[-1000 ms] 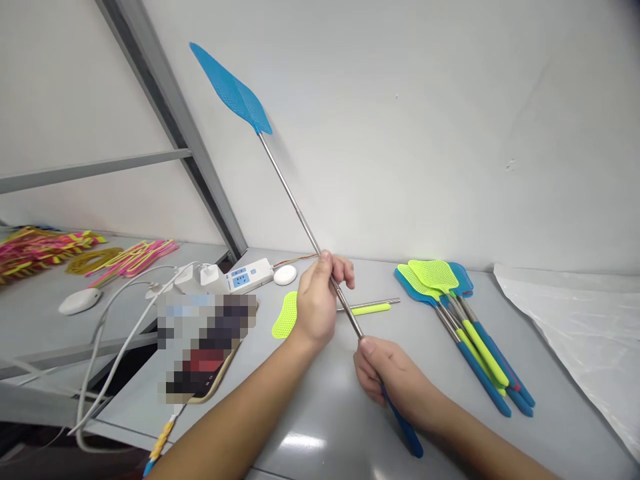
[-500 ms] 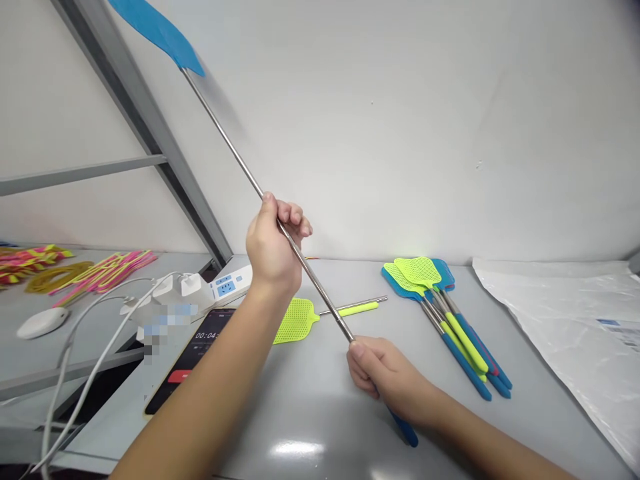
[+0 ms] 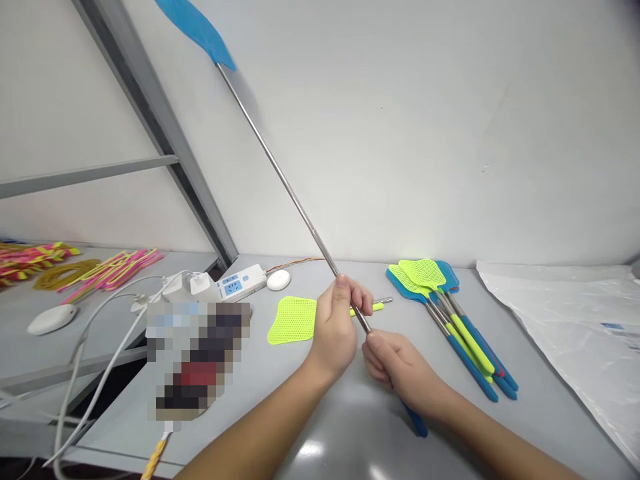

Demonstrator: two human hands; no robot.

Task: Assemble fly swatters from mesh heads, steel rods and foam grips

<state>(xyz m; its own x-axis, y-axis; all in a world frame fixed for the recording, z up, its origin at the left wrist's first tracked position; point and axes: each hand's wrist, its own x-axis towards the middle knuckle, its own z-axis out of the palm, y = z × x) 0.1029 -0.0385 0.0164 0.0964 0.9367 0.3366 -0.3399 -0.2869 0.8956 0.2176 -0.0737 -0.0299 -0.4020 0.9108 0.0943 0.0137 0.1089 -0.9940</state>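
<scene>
A blue fly swatter (image 3: 295,198) with a long metal telescopic rod slants from upper left down to the right, its blue head against the wall side and its blue handle end low. My left hand (image 3: 343,320) is closed around the lower part of the rod. Just below it, my right hand (image 3: 397,363) grips the swatter near the handle, most of which its fingers hide. Behind my left hand a lime-green fly swatter (image 3: 293,320) lies on the table, partly covered. To the right lies a pile of green and blue fly swatters (image 3: 450,320), handles toward me.
A power strip (image 3: 243,283) and a round white object (image 3: 279,280) sit at the back left. White cables (image 3: 75,373) hang at the left edge. Pink and yellow strips (image 3: 115,270) lie on the left shelf. Plastic packaging (image 3: 565,320) covers the right side. A pixelated patch hides part of the table.
My left hand has slid down the rod, close to my right hand. The swatter's head has shifted right in view. The round white object now shows beside the power strip.
</scene>
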